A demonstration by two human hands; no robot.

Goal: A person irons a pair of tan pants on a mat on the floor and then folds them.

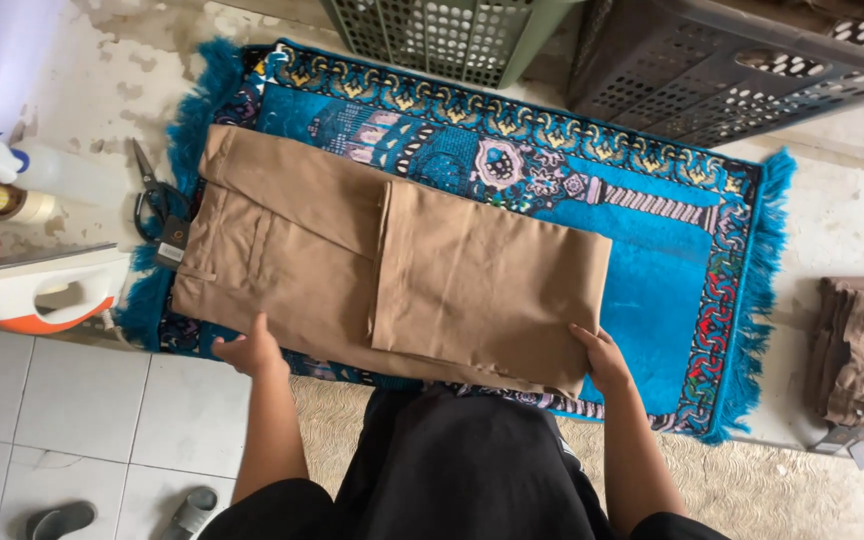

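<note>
On the blue patterned rug (652, 290), folded tan trousers (392, 280) (soft, light, likely floppy) are pinched at the near edge by the left hand (249, 352) and right hand (602, 358); folded edges seem best gripped.

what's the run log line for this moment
left hand: on near edge of folded tan trousers | right hand: grips near right corner | trousers: on blue rug
</note>
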